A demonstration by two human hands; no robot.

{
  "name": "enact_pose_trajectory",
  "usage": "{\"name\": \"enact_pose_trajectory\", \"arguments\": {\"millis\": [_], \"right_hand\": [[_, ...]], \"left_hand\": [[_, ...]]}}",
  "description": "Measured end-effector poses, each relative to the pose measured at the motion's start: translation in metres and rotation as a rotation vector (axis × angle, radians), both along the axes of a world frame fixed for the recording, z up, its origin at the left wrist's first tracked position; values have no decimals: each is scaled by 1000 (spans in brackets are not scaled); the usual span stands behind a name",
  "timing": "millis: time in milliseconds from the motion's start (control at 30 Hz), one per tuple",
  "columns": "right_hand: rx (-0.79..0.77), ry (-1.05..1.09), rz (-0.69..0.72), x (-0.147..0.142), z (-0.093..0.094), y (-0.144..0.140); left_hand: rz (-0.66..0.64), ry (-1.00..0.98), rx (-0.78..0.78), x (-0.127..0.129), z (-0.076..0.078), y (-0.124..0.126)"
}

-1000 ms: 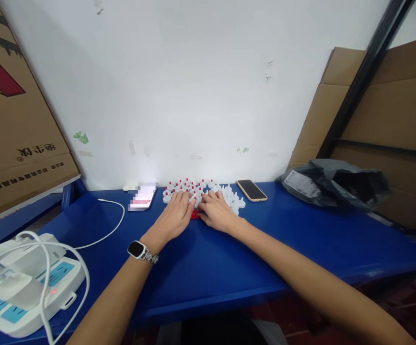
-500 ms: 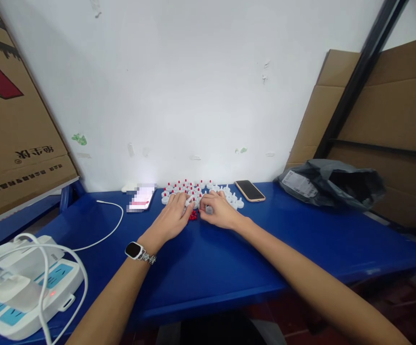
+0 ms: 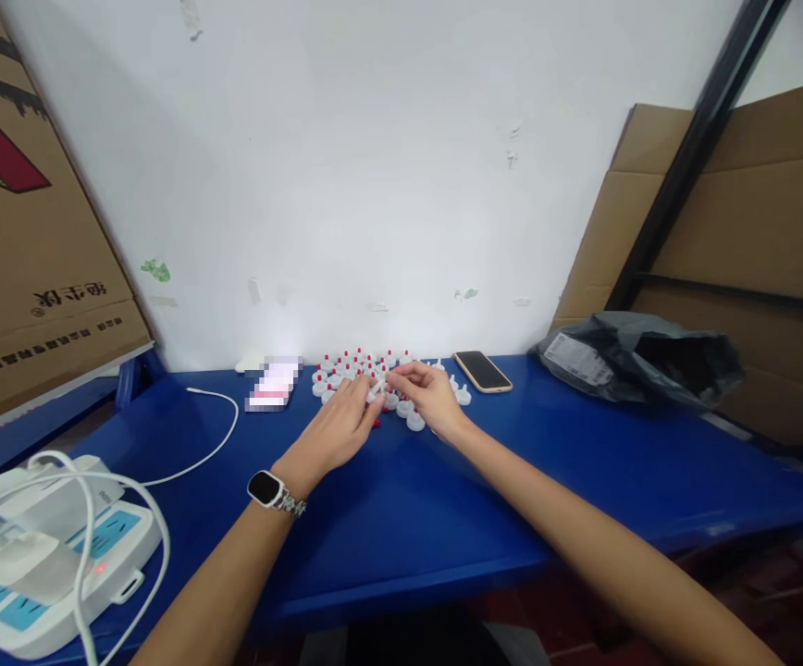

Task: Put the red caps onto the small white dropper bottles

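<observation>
Left hand [image 3: 338, 421] pinching white nozzle cap [image 3: 376, 393] | right hand [image 3: 435, 400] meeting it, finger closure unclear | likely fitting; needs steady alignment

power strip [image 3: 106, 536], dark-screened phone [image 3: 483, 371], grey bag [image 3: 630, 361]

Shows white on the caps [image 3: 415, 422], red at many tips [image 3: 359, 351]. Runs deep blue over the surface [image 3: 582, 462], white over the wall [image 3: 388, 185], with green flecks [image 3: 156, 270]. Turns brown on the carton [image 3: 61, 240], printed black and red; dark grey on the bag [image 3: 651, 370], with a white label [image 3: 578, 359]; black on the phone [image 3: 484, 371], edged in peach; white on the power strip [image 3: 89, 601], panelled in light blue.
</observation>
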State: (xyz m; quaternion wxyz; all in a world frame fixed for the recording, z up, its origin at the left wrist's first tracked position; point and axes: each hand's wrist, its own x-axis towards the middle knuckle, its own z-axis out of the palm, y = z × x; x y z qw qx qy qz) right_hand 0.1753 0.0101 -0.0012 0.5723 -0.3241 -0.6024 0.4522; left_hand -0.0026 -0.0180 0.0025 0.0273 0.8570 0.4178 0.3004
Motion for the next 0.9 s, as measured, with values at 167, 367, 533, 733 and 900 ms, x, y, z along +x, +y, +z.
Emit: {"name": "enact_pose_trajectory", "arguments": {"millis": [167, 367, 533, 733, 900], "right_hand": [[-19, 66, -34, -4, -1, -5], [-5, 52, 96, 1, 8, -9], [24, -29, 165, 13, 19, -20], [29, -56, 167, 25, 13, -28], [75, -109, 122, 31, 12, -15]], "left_hand": [[-18, 20, 18, 8, 1, -6], [-52, 31, 14, 10, 3, -10], [-95, -23, -4, 12, 6, -16], [-136, -23, -70, 23, 5, -23], [-97, -50, -3, 25, 2, -11]]}}
